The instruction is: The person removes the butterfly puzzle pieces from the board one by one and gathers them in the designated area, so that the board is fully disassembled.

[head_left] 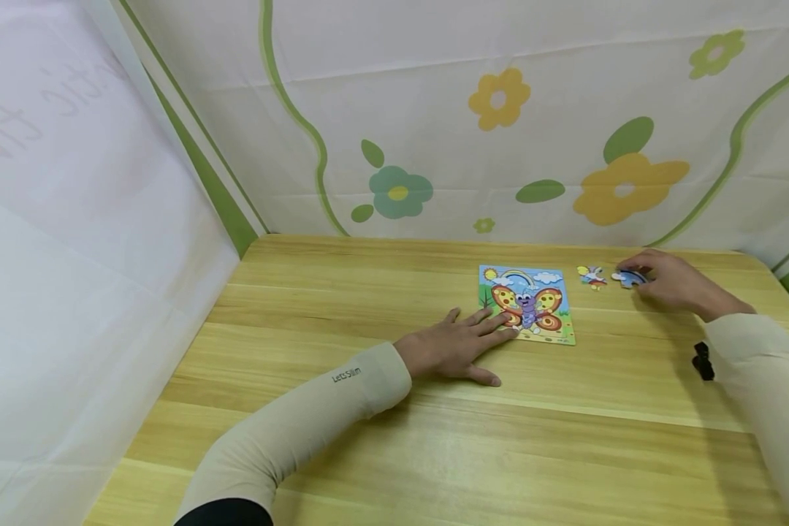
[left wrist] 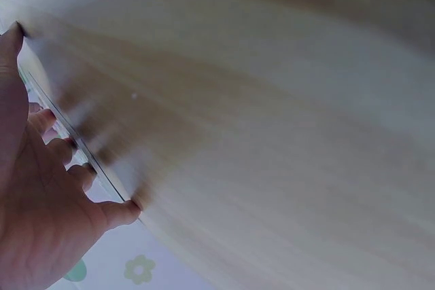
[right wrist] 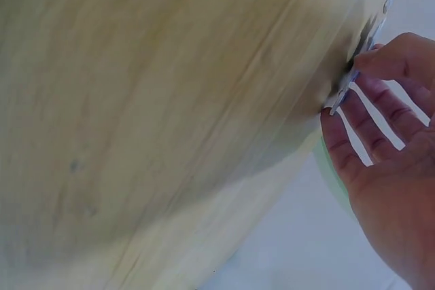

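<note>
A butterfly puzzle board (head_left: pixel 527 303) lies flat on the wooden table (head_left: pixel 368 307). My left hand (head_left: pixel 456 345) rests palm down beside it, its straight fingers pressing the board's lower left corner. In the left wrist view the left hand (left wrist: pixel 41 222) touches the board's thin edge (left wrist: pixel 68 137). To the right of the board, my right hand (head_left: pixel 667 281) pinches a blue loose puzzle piece (head_left: pixel 629 277) against the table. In the right wrist view, the thumb and fingers of the right hand (right wrist: pixel 387 140) hold that piece (right wrist: pixel 352 79) by its edge. Another loose piece (head_left: pixel 592 276) lies between hand and board.
A flowered white cloth wall (head_left: pixel 500 109) stands behind the table, and a plain white sheet (head_left: pixel 72 219) closes the left side. A small black object (head_left: pixel 702 360) sits by my right sleeve. Bare wood stretches across the table's left and front.
</note>
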A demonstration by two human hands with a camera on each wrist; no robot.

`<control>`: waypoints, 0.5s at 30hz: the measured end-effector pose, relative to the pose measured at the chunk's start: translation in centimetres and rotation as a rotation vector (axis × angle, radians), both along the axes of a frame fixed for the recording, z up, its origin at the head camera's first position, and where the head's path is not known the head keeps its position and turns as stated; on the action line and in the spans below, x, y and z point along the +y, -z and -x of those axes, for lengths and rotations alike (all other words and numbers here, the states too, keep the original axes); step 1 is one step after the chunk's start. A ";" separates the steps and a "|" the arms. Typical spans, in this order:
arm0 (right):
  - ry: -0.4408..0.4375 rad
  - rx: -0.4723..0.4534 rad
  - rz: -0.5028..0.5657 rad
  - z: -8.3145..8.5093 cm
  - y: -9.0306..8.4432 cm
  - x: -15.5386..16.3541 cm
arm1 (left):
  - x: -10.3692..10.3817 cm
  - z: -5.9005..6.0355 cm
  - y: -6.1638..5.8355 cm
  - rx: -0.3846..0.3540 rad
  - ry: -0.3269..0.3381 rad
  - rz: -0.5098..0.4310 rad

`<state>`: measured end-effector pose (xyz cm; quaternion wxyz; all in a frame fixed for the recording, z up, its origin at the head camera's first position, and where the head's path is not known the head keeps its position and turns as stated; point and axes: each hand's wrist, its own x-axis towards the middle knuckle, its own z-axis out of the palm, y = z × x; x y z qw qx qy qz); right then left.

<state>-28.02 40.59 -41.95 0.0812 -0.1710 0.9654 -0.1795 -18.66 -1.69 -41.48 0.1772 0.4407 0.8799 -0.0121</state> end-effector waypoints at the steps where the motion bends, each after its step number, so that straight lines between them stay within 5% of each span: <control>1: -0.002 0.002 -0.002 0.0 0.0 0.0 | 0.0 0.0 0.0 0.001 0.000 0.001; 15: -0.003 0.039 0.003 0.0 0.4 0.2 | 0.0 0.0 0.1 0.006 0.000 0.005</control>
